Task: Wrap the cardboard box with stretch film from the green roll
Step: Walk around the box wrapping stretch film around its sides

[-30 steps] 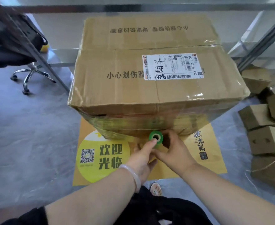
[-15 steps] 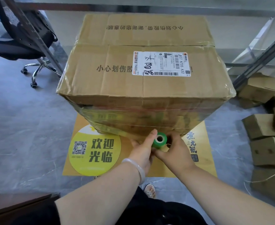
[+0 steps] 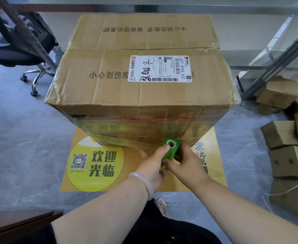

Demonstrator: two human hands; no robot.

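Note:
A large cardboard box point(image 3: 141, 88) with a white shipping label stands on the floor in front of me. Clear stretch film point(image 3: 127, 136) bands its near side, below the top edge. The green roll point(image 3: 170, 150) stands upright against the lower part of that side, right of centre. My left hand point(image 3: 152, 161) grips the roll from the left, its thumb tip on the core's upper rim. My right hand point(image 3: 185, 162) holds the roll from the right, fingers curled behind and under it. The roll's lower end is hidden by both hands.
The box sits on a yellow floor mat point(image 3: 95, 166) with a QR code. Several small cardboard boxes point(image 3: 288, 155) are piled at the right. An office chair point(image 3: 21, 50) stands at the far left, metal shelf posts point(image 3: 274, 64) at the right. A brown table corner point(image 3: 12, 224) shows at bottom left.
The roll and both hands have shifted right along the box's near side, drawing film out behind them. My view has swung left, so the box appears more centred.

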